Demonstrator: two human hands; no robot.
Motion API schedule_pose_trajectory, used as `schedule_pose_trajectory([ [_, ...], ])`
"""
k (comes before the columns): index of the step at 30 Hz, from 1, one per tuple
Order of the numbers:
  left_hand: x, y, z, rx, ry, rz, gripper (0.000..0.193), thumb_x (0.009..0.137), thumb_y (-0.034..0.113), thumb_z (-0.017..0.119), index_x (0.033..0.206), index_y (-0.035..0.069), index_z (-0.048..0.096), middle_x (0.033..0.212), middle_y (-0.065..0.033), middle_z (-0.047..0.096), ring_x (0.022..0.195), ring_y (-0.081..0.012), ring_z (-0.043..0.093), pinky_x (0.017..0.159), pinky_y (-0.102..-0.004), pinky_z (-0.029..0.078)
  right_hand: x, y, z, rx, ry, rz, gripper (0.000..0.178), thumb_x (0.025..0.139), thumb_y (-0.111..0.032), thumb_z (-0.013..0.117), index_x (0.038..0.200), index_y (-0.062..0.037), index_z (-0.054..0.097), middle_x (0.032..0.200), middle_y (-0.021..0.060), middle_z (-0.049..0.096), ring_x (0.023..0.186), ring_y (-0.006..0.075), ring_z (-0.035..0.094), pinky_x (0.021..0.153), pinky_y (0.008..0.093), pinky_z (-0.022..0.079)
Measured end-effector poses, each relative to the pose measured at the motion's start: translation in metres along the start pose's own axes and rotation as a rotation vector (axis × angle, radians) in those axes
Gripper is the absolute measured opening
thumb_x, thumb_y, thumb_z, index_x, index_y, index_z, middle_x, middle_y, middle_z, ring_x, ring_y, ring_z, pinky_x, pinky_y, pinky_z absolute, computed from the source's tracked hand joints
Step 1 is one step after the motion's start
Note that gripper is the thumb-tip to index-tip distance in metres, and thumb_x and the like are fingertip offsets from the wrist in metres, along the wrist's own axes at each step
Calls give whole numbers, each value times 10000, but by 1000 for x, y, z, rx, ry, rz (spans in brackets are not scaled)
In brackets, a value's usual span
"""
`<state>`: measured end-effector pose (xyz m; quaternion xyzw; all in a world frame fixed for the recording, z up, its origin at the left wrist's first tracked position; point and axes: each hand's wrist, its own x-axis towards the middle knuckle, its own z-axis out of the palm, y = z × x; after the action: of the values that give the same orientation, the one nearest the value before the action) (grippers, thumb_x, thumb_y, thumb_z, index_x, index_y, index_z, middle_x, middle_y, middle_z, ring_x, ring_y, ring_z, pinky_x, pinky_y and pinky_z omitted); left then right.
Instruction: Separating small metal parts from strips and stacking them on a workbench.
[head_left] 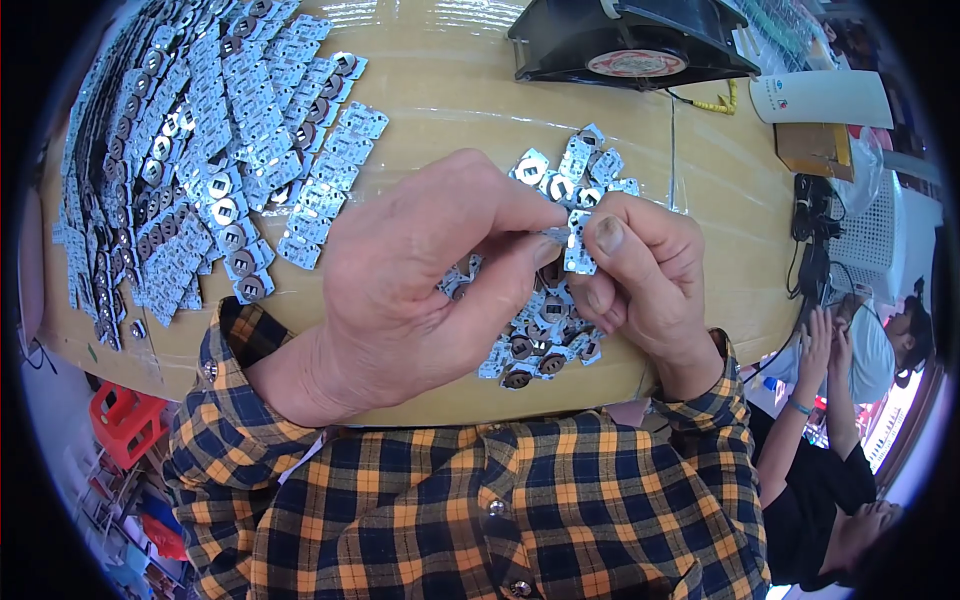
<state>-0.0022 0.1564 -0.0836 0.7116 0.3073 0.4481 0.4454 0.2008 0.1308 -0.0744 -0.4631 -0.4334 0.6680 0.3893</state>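
Observation:
My left hand (pixel 430 280) and my right hand (pixel 650 270) meet in front of me over the table. A small pale circuit board (pixel 579 250) with tiny components is pinched between them. Thumb and forefinger of the left hand close on its left side, where the fingertips hide part of it. The right thumb presses its right side, with the other fingers curled under. Below and behind the hands lies a loose pile of similar boards (pixel 550 335), several carrying round dark or silvery parts. My left hand covers some of this pile.
Long overlapping strips of circuit boards (pixel 235 110) fill the table's left side. A black fan (pixel 635 45) stands at the far edge. At the right are a white cup-like cylinder (pixel 820 98), a cardboard box (pixel 815 150), black cables (pixel 812 230), a white basket (pixel 865 245) and other people.

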Motion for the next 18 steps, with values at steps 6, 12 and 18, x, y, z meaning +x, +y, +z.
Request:
schedule_pose_trajectory([
  [6,1,4,-1,-128,56,-117,203,783,-98,677,968,-26,637,834,-85,630,745,-137,607,652,-242,465,0,-1,0,-1,-2,-8,282,997,-189,505,809,-11,616,523,-24,518,401,2,397,385,173,288],
  [12,4,3,-10,45,-135,28,189,757,-68,699,933,-17,654,823,-102,658,739,-170,629,665,-268,483,0,-4,0,-92,76,-3,280,984,-185,527,787,-11,624,553,-13,532,442,24,418,405,198,298],
  [18,5,0,-7,-65,39,-42,133,767,-67,680,891,-21,663,794,-101,662,700,-177,628,628,-262,476,11,-1,-7,-737,-53,-630,224,909,-100,607,709,1,624,547,50,497,465,136,462,436,282,320],
])
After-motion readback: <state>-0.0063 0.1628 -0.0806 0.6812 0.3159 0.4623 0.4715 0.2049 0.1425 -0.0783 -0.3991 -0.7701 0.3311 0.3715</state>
